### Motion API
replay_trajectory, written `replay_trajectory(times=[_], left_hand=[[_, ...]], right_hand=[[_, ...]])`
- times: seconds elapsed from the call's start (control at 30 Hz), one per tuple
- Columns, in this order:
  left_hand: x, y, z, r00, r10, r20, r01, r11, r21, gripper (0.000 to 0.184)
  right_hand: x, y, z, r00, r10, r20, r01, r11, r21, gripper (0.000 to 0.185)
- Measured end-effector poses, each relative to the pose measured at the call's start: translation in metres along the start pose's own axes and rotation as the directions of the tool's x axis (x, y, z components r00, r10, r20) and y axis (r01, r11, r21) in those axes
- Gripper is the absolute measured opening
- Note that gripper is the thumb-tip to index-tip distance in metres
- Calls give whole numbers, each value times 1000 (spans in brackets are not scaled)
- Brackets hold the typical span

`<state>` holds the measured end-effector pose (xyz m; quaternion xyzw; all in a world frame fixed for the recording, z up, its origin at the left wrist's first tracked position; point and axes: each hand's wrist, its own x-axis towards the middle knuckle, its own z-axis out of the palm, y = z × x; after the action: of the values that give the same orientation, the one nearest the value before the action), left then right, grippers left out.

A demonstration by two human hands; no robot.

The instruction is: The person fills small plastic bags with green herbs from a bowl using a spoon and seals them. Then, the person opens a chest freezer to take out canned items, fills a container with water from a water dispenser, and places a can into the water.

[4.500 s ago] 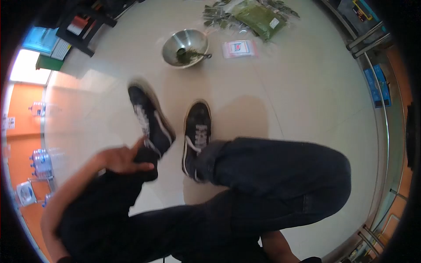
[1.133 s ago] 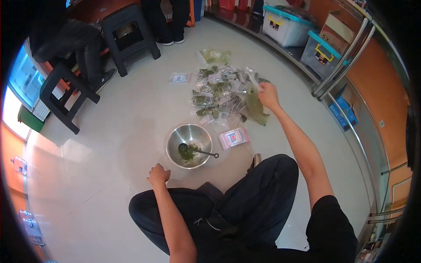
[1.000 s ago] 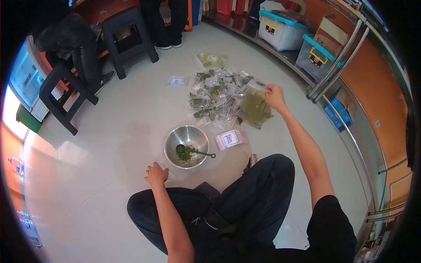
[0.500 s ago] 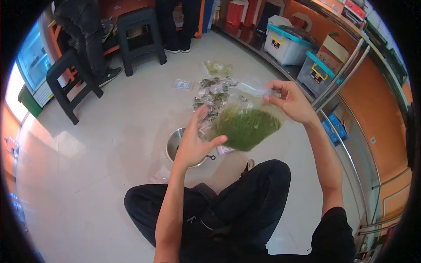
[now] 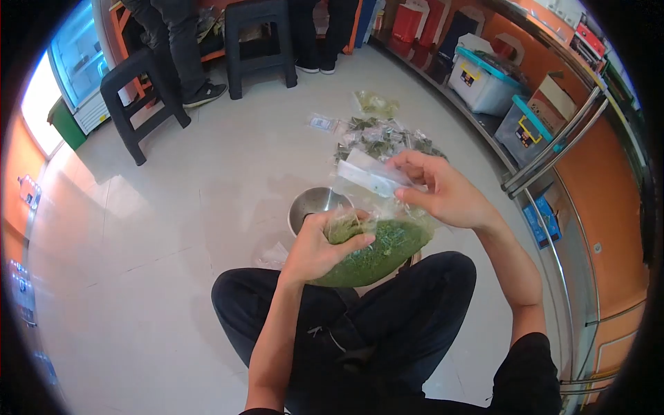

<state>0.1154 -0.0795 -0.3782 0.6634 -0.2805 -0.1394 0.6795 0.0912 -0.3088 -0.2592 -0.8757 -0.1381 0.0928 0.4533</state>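
Observation:
Above my crossed legs I hold a clear plastic bag [image 5: 387, 254] filled with a green, finely shredded or powdery substance. My left hand [image 5: 315, 247] grips the bag's left side, thumb across the front. My right hand [image 5: 443, 190] pinches the clear upper part near its white top strip, fingers curled. Behind the bag, a steel bowl [image 5: 302, 207] with a handle hidden from sight rests on the floor. Past the bowl lies a pile of small clear packets [image 5: 384, 136] with green contents, partly hidden by the bag and my right hand.
A larger yellow-green bag [image 5: 377, 104] and a labelled packet [image 5: 322, 123] lie beyond the pile. Black stools [image 5: 259, 45] and two people's legs [image 5: 183, 52] are at the back. Lidded storage boxes [image 5: 484, 79] line the right-hand shelf, beside metal rails [image 5: 553, 142].
The bag has come down towards my lap and tilted. My left hand, earlier spread against its side, now grips it. The view has swung left and slightly down.

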Motion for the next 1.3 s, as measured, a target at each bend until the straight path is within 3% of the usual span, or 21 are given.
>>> replay_trajectory(times=[0.1, 0.17, 0.23, 0.3, 0.4, 0.5, 0.6, 0.7, 0.8, 0.9, 1.0, 1.1, 1.3], left_hand=[[-17, -4, 3, 1000, -6, 10, 5, 997, 83, 30], [-27, -7, 7, 999, -29, 20, 27, 994, 104, 28], [-37, -10, 13, 998, -49, 31, 46, 995, 93, 26], [-47, -14, 20, 997, -61, 36, 59, 997, 51, 24], [-58, -14, 27, 993, -110, 33, 106, 991, 85, 20], [-64, -23, 36, 985, -162, 53, 157, 983, 93, 17], [-66, -33, 42, 994, -98, 53, 93, 991, 99, 17], [-69, -39, 46, 1000, -5, 18, 3, 995, 101, 22], [-72, -36, 50, 996, -77, -33, 82, 981, 178, 23], [-68, -17, 48, 998, -59, 15, 50, 936, 348, 23], [-69, -16, 49, 994, -111, -10, 106, 913, 395, 25], [-72, -30, 56, 997, -19, -72, 46, 920, 389, 27], [-76, -24, 72, 984, -32, -176, 100, 916, 390, 31]], right_hand=[[-5, -12, 12, 939, -339, 60, 340, 887, -312, 66], [-4, -24, 19, 934, -252, 254, 343, 835, -430, 79], [-2, -30, 27, 907, -167, 385, 365, 767, -527, 81], [0, -32, 33, 878, -101, 468, 402, 687, -605, 72], [3, -8, 35, 839, 37, 543, 305, 795, -525, 45], [-3, 0, 42, 805, 188, 563, 211, 796, -567, 18], [-10, 13, 52, 784, 224, 579, 227, 764, -604, 14], [-15, 14, 49, 773, 98, 626, 282, 831, -479, 11], [-16, 20, 52, 826, 11, 563, 313, 822, -475, 15], [-24, 9, 60, 845, 134, 518, 251, 755, -605, 22], [-35, 13, 67, 878, 110, 466, 246, 731, -637, 29], [-48, 29, 75, 918, -2, 397, 279, 715, -641, 32], [-57, 52, 69, 891, -97, 444, 384, 684, -621, 31]])
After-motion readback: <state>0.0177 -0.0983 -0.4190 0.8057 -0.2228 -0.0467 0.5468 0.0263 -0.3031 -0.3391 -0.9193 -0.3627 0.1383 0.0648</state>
